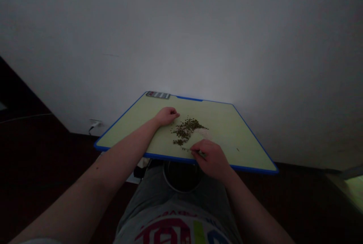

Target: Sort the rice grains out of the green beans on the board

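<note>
A pale green board with a blue edge (pixel 227 123) rests in front of me. A scatter of small dark green grains (pixel 185 128) lies on its middle, with a small whitish heap (pixel 203 133) just to their right. My left hand (pixel 166 116) rests on the board left of the grains, its fingers curled in with nothing seen in them. My right hand (pixel 211 157) is at the board's near edge, its fingers pinched on a thin metal tool (pixel 190 150) whose tip points toward the grains.
A small striped flat object (pixel 158 94) lies at the board's far left corner. A white wall stands behind, with a socket and plug (pixel 95 124) low on the left. Below the board's near edge sits a round dark container (pixel 181 176). The floor is dark.
</note>
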Tool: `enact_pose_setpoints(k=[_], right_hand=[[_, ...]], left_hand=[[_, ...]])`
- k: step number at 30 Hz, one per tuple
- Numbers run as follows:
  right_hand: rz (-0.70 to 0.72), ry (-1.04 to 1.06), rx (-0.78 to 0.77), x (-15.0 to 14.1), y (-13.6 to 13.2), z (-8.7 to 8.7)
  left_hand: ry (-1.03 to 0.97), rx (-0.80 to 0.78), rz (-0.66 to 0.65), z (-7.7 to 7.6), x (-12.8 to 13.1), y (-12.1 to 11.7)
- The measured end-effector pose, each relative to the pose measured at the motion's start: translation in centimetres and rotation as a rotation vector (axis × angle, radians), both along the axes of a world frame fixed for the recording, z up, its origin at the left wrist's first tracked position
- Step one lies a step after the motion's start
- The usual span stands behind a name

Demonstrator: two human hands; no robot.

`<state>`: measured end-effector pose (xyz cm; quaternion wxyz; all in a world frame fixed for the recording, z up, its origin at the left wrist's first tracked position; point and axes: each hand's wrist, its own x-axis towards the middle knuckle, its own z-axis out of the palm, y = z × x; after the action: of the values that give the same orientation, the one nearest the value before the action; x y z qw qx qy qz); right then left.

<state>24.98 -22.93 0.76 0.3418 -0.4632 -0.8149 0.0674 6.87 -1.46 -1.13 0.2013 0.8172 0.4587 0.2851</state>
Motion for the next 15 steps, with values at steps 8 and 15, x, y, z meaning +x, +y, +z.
enact_pose_setpoints(k=[8, 15], right_hand=[[0.063, -0.021, 0.043, -0.7, -0.8, -0.5], [0.015, -0.138, 0.122, -0.7, -0.4, -1.3]], left_hand=[[0.012, -0.008, 0.013, 0.2, 0.0, -0.2], [-0.005, 0.0, -0.009, 0.0, 0.0, -0.1]])
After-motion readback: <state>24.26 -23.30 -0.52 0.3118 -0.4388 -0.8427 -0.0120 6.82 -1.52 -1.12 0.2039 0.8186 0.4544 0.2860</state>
